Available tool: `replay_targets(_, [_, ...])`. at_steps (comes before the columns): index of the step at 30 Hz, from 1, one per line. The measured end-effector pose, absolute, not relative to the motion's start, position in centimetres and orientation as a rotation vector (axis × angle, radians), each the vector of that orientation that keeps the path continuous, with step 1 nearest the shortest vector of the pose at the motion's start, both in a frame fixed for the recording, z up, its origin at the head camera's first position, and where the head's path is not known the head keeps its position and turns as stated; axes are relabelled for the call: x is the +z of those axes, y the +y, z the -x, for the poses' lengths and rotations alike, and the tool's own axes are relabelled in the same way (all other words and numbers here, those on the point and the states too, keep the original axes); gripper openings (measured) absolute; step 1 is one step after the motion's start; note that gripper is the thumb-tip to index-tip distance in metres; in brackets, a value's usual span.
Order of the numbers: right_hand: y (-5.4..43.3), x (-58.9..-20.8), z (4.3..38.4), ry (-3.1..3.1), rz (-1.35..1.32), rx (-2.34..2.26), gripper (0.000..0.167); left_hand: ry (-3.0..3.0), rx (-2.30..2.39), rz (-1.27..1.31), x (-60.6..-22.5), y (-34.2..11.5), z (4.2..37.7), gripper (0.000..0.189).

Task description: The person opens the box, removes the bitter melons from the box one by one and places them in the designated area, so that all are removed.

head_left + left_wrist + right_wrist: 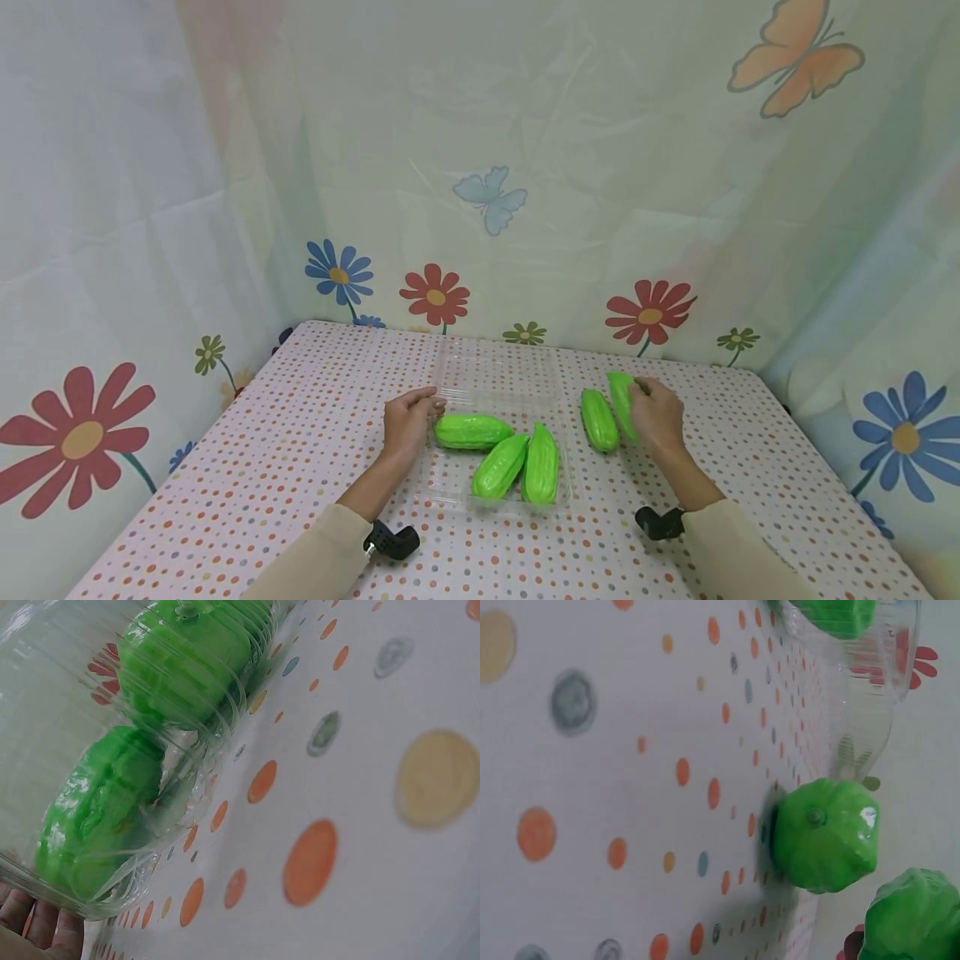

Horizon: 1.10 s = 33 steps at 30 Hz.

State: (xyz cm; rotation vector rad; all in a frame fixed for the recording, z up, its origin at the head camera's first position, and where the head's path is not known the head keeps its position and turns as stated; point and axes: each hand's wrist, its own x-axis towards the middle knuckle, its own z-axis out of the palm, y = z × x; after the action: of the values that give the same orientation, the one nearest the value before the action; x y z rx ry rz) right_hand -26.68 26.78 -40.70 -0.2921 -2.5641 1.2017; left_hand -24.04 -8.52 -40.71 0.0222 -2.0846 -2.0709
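Note:
My right hand (657,412) grips a green ribbed fruit (621,400), held close beside another green ribbed fruit (599,421) that lies on the table. In the right wrist view the held fruit (913,919) shows at the lower right corner, and the lying one (826,836) turns its stem end to the camera. A clear plastic box (450,492) with its lid folded back holds three more such fruits (472,432). My left hand (406,421) is at the box's left side; in the left wrist view its fingers (43,930) rest against the outer wall.
The table (337,367) has a dotted cover. The box's transparent lid (495,371) lies toward the back. Behind and at both sides hangs a curtain (570,250) printed with flowers and butterflies.

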Motion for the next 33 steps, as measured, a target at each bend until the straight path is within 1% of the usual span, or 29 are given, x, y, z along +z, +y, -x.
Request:
replay_targets(6, [26.8, -41.5, 27.2, -2.581, 0.394, 1.188, 0.05, -2.073, -2.103, -0.031, -40.9, -8.6, 24.2, 0.03])
replay_targets(11, [27.2, -41.8, 27.8, -2.608, 0.425, 1.193, 0.052, -2.077, -2.107, -0.03, -41.1, -8.7, 24.4, 0.031])
replay_targets(25, [27.6, -42.4, 28.0, -2.729, 0.343, 1.161, 0.055, -2.07, -2.131, -0.027, -41.4, -8.8, 24.7, 0.031])
replay_targets(33, [28.0, -42.6, 28.3, -2.738, 0.34, 1.163, 0.055, -2.073, -2.118, -0.026, -41.3, -8.7, 24.6, 0.031])
